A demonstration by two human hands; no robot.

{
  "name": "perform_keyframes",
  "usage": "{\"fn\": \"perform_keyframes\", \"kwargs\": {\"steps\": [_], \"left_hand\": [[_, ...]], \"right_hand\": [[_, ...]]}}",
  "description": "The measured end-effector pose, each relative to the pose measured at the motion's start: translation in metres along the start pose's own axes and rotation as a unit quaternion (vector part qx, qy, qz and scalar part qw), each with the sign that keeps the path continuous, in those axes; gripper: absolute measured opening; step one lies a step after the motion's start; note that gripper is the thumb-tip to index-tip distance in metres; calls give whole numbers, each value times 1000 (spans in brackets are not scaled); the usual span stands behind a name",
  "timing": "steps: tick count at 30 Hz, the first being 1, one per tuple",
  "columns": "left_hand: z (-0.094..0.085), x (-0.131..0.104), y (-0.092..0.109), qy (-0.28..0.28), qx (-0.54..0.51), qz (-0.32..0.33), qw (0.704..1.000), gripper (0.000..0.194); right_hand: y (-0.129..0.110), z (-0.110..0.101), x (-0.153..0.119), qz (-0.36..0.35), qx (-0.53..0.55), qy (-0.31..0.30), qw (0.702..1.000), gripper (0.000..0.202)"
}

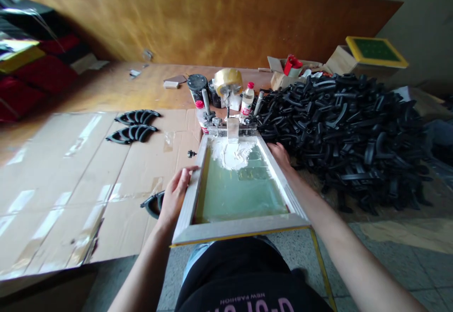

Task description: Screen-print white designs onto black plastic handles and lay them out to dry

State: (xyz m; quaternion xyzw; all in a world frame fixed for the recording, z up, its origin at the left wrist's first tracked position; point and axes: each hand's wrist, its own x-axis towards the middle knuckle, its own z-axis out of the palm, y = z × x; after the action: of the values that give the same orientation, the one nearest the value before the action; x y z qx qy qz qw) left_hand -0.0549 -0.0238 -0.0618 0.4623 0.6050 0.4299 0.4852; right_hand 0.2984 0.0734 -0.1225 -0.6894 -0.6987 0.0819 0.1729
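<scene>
A screen printing frame [240,229] with grey-white sides and a green mesh [233,196] is in front of me, fixed at its far end to a hinge clamp [247,130]. White paste [231,155] is smeared over the far part of the mesh, below a pale scraper blade [232,130]. My left hand [176,190] is closed at the frame's left side, its index finger against the edge and its other fingers mostly hidden. My right hand [280,154] is closed along the far right side, fingertips out of sight. Behind my left wrist lies a black curved handle [154,204].
A large heap of black plastic handles [339,132] is at the right. Two stacks of black curved parts [132,133] rest on flattened cardboard [81,161] at the left. Bottles [247,99], a dark tub [197,85] and a tape roll [228,80] stand behind the clamp.
</scene>
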Motion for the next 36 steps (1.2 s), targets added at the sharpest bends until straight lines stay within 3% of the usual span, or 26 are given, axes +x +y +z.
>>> {"fn": "perform_keyframes", "kwargs": {"steps": [2, 5, 8, 11, 14, 19, 21, 24, 28, 30, 33, 36], "left_hand": [[1, -8, -22, -30, 17, -47, 998, 62], [8, -6, -57, -34, 28, -82, 996, 77], [14, 2, -79, -22, 52, -74, 996, 78], [16, 5, -82, -17, 53, -87, 995, 77], [17, 3, -80, -14, 45, -101, 994, 77], [18, 2, -84, -13, 31, -99, 994, 75], [19, 2, -85, -15, 30, -103, 994, 76], [18, 2, -85, -20, 31, -106, 994, 76], [18, 3, -86, -21, 28, -101, 994, 77], [18, 2, -85, -19, 28, -96, 995, 76], [18, 0, -80, -6, 38, -96, 995, 75], [17, -1, -75, -7, 25, -107, 994, 73]], "right_hand": [[-1, -11, 13, 7, 20, 48, 999, 32], [-37, -13, 33, -113, 58, 114, 985, 53], [-85, -3, 46, -204, 29, 68, 976, 54], [-109, 5, 49, -203, -27, -33, 978, 23], [-107, 6, 42, -198, -56, -63, 976, 10], [-101, 11, 17, -178, -95, -20, 979, 8], [-101, 15, 3, -235, -87, -29, 968, 9], [-95, 11, -17, -369, -61, -67, 925, 10], [-80, -7, -17, -464, -19, -106, 879, 2], [-78, -11, -8, -451, 0, -112, 885, 4], [-80, -2, -3, -389, 8, -63, 919, 9], [-78, 8, -14, -396, 10, -51, 917, 15]]}}
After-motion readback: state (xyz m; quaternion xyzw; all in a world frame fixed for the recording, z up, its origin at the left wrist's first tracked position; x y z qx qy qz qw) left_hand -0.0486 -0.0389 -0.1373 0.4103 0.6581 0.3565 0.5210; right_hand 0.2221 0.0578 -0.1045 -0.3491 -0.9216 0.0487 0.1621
